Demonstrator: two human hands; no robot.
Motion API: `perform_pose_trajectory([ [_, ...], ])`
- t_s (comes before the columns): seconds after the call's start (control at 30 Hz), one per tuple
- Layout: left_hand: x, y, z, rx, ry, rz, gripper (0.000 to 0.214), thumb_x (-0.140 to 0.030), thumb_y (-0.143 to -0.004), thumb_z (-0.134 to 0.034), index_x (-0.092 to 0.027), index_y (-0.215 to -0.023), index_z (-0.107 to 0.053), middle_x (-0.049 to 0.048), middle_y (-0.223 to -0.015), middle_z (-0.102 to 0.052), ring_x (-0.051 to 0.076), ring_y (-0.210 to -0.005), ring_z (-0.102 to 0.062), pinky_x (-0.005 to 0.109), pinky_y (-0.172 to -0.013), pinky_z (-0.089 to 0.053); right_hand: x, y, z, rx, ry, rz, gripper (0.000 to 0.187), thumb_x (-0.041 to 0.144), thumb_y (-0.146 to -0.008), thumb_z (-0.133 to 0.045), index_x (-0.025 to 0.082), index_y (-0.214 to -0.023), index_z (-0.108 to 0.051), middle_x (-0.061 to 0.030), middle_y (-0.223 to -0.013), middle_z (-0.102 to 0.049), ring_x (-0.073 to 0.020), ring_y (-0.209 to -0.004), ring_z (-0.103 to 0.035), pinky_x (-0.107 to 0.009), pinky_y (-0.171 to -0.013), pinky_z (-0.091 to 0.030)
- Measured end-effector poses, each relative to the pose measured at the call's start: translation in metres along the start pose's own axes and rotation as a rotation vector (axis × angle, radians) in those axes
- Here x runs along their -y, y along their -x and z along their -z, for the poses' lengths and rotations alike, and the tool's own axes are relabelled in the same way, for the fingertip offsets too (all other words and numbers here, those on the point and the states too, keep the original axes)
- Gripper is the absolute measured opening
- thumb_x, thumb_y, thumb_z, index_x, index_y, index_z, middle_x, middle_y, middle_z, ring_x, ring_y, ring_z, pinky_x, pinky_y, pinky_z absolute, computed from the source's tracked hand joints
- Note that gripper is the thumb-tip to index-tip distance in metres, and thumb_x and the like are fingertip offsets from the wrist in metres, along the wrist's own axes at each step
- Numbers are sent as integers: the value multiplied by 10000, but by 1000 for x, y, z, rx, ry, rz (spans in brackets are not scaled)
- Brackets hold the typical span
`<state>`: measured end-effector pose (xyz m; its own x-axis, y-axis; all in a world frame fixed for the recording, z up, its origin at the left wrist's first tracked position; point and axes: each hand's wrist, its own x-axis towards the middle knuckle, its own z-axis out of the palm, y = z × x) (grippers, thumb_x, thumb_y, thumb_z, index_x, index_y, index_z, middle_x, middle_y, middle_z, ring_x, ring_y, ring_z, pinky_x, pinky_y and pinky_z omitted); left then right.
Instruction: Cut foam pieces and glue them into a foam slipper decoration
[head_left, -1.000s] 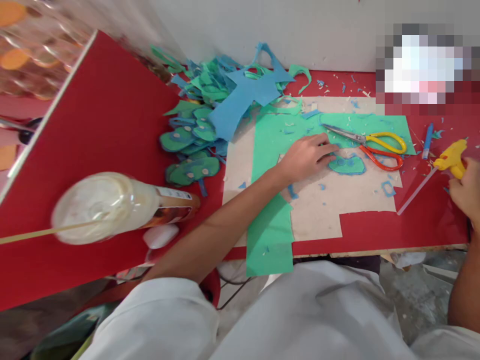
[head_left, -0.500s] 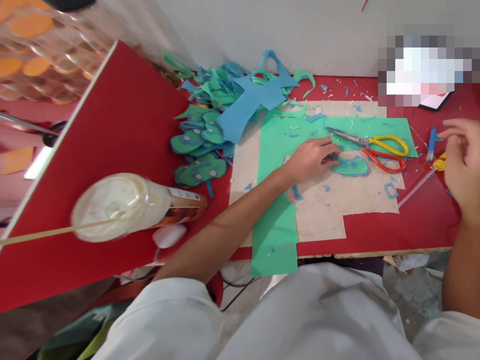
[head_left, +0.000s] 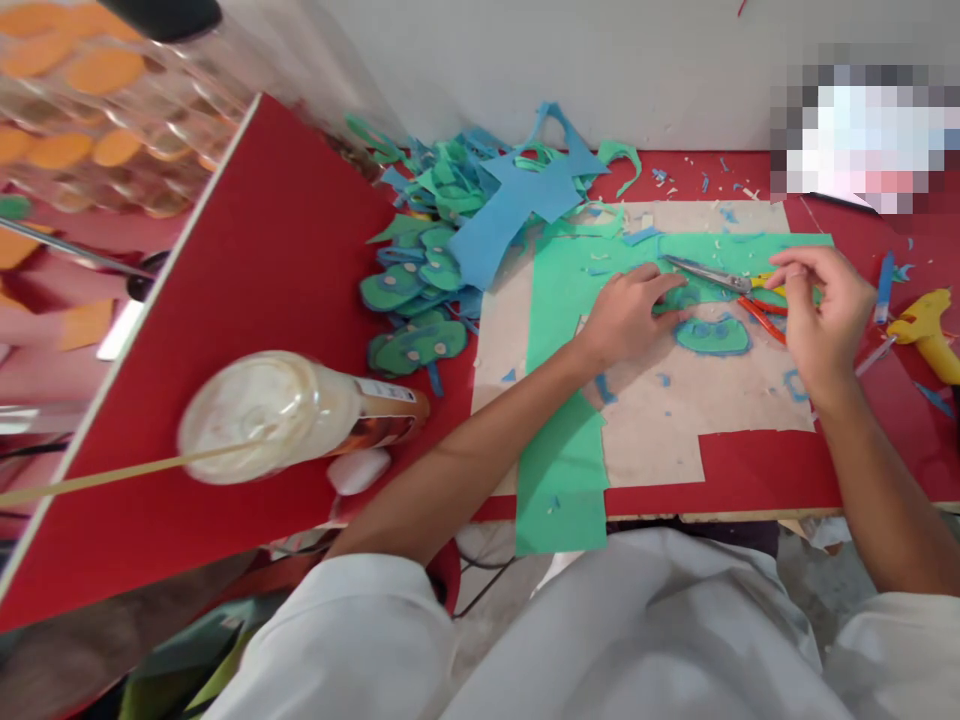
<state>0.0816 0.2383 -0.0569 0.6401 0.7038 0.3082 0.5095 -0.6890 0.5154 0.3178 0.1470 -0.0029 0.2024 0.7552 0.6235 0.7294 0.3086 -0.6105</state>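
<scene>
My left hand (head_left: 628, 312) rests on the work sheet with bent fingers. Its thumb and fingertips close at the edge of some green material, and what they hold is mostly hidden. Just right of it lies a green foam cutout with a blue border (head_left: 712, 336). My right hand (head_left: 831, 315) hovers over the handles of a pair of scissors (head_left: 724, 278), fingers loosely bent and apart, with nothing visible in them. The scissors, with one yellow and one red handle, lie on a green foam sheet (head_left: 570, 265), blades pointing left.
Green and blue scraps (head_left: 517, 190) are heaped at the back, beside stacked cutouts (head_left: 416, 342). A lidded drink cup (head_left: 255, 415) with a straw stands left. A yellow glue gun (head_left: 926, 330) and a blue marker-like stick (head_left: 885, 285) lie right. A red panel (head_left: 292, 260) rises left.
My right hand has moved left from near the glue gun to above the scissors' handles. My left hand has drawn slightly away from the bordered cutout. The view has shifted a little.
</scene>
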Motion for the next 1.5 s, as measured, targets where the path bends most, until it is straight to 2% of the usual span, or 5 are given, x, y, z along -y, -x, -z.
perform_pose_trajectory([
  [0.17, -1, -5, 0, 38, 1, 5, 196, -296, -1004, -776, -215, -1182, -799, 83, -1073, -776, 221, -949, -709, 348, -843, -516, -9, -6, -1, -125, -192, -111, 285, 80, -919, -574, 244, -908, -808, 2, -727, -731, -145, -675, -727, -289, -687, -561],
  [0.43, -3, -3, 3, 74, 14, -61, 100, -195, -1042, -629, -205, -1043, -729, 86, -1088, -758, 234, -1005, -702, 366, -873, -510, 7, 6, -6, -24, -264, -164, 185, 215, -1004, -641, 288, -904, -778, 13, -755, -718, -180, -710, -726, -326, -671, -562],
  [1.0, 10, 3, 1, -235, 340, 2, 150, -352, -1152, -440, -271, -1084, -546, 24, -914, -644, 173, -822, -635, 348, -798, -554, 6, 16, -10, 141, -211, -134, 242, 463, -1112, -602, 282, -1061, -754, -34, -897, -775, -213, -828, -772, -362, -762, -642],
  [1.2, -5, 13, 3, -209, 219, -287, 241, -327, -1181, -416, -242, -1085, -620, 56, -1015, -734, 165, -950, -705, 315, -860, -562, 10, 21, -18, 344, -233, -21, 366, 468, -1015, -769, 303, -1340, -727, -49, -1060, -821, -242, -945, -786, -376, -816, -658],
  [1.5, -10, 17, 7, -166, -48, -507, 286, -248, -1186, -420, -256, -1127, -699, 62, -1074, -804, 172, -971, -742, 313, -821, -556, 17, 27, -24, 337, -283, -33, 100, 358, -998, -760, 271, -950, -752, -17, -897, -816, -219, -813, -775, -363, -781, -661],
])
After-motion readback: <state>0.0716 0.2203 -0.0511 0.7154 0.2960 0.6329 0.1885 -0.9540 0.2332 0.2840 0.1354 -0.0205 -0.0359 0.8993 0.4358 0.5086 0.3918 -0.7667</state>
